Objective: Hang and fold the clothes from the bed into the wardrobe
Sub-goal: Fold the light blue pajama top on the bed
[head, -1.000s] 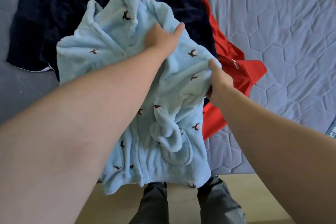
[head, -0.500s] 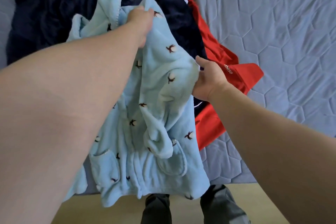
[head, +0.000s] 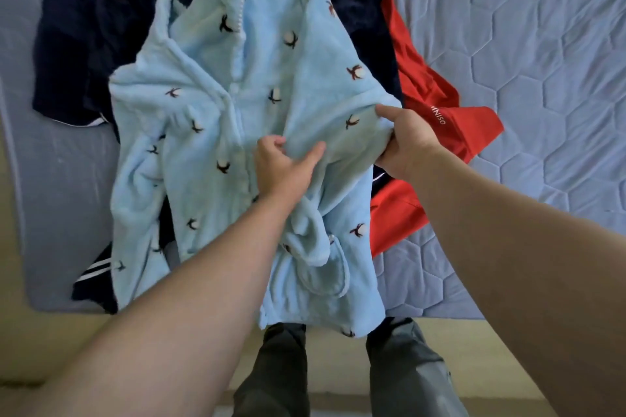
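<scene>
Now left hand (head: 284, 167) and right hand (head: 408, 142) pinch one blue robe (head: 210, 85); beneath, one red garment (head: 430, 91), perhaps two navy garments (head: 101, 10).

Grey hexagon-quilted bed (head: 542, 44) stands on pale beige floor (head: 50, 342).

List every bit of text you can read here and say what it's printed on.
"INISO": white letters running sideways on the red garment; any letter before them, beside the right hand, is unclear.
Small white mark at the navy garment's top right edge: too small to read.
The robe carries only a small repeated motif, no text.
</scene>
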Demonstrator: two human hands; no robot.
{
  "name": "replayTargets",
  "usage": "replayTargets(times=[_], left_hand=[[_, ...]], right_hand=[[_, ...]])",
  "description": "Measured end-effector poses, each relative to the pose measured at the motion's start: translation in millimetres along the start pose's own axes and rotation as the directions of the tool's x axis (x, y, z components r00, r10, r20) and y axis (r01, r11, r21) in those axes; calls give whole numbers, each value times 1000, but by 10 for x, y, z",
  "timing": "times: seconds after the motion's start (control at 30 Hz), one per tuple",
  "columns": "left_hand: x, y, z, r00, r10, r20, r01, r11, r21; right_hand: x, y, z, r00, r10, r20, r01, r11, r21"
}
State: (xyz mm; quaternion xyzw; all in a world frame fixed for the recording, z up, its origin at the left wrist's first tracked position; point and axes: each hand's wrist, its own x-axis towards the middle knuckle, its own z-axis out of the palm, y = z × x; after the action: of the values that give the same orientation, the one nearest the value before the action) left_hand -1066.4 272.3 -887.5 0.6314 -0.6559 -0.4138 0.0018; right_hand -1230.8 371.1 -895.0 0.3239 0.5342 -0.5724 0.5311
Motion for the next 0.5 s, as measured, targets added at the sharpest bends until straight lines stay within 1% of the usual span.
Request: replayTargets(times=[0.07,0.13,0.2,0.27,0.33,0.37,0.4,0.43,0.47,0.5], left_hand=[[-245,-395,-113,985,-130,110,123,990,63],[-350,-697,-175,962,-218,166,200,973,119],[-370,-861,-237,908,-325,265,308,946,102],[-321,-931,-337,856,-422,300,430,902,42],[-246,-953,-447,827,-495,266,514,858,-3],[-202,-980,-515,825,-505,255,529,848,-33],[-172,-999,-593,815,-520,254,563,815,-138],[-173,-1006,-655,768,-549,331,636,713,-295],[-187,-1046,-722,718,-517,466,689,623,-371],[-202,-1104,-788,674,-478,563,728,561,-394]], right_hand=[[-69,17,65,1000,-16,-10,16,999,-32],[-133,78,128,998,-47,-30,45,997,-67],[-190,194,177,992,-104,-78,90,982,-168],[-242,334,220,980,-156,-123,115,950,-291],[-254,451,237,971,-184,-156,116,923,-368],[-259,498,238,966,-191,-174,112,917,-384],[-262,542,241,961,-197,-193,110,916,-387],[-263,580,242,957,-206,-207,115,918,-380],[-268,619,245,953,-217,-212,129,922,-366],[-277,662,243,949,-232,-213,146,923,-355]])
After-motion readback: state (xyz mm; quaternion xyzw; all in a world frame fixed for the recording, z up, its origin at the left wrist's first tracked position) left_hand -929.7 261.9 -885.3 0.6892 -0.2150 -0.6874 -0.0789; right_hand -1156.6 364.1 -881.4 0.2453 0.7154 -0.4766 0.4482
